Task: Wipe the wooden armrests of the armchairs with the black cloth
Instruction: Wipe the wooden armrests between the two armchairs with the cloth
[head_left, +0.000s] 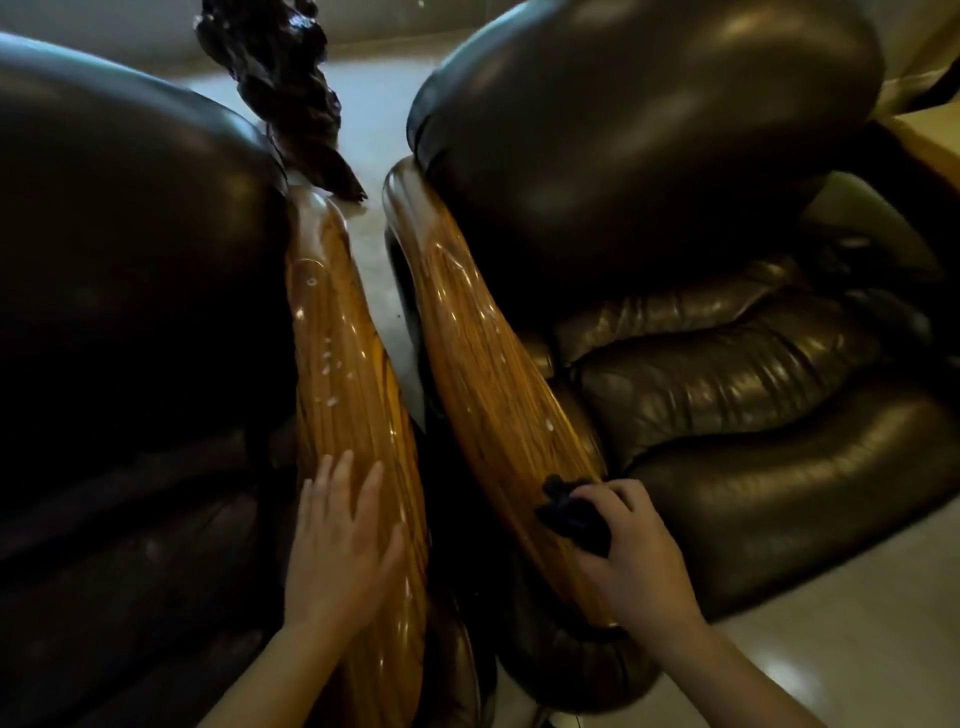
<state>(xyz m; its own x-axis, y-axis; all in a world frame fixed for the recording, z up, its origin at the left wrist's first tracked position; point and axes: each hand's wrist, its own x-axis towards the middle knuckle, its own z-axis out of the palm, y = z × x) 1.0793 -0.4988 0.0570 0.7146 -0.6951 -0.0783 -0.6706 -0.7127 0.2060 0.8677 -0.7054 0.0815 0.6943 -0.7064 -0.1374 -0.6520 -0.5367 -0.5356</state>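
Two dark brown leather armchairs stand side by side, each with a glossy striped wooden armrest. The left chair's armrest (337, 374) carries small pale spots along its top. My left hand (340, 540) lies flat on its near part, fingers spread, holding nothing. The right chair's armrest (483, 374) runs parallel, a narrow gap apart, with a few faint pale spots. My right hand (631, 551) grips a bunched black cloth (571, 514) and presses it onto the near end of that armrest.
A dark carved wooden object (291, 83) stands on the pale floor (374, 119) beyond the gap between the chairs. The right chair's seat cushion (753, 395) is beside my right hand. Pale tiled floor (841, 649) shows at the lower right.
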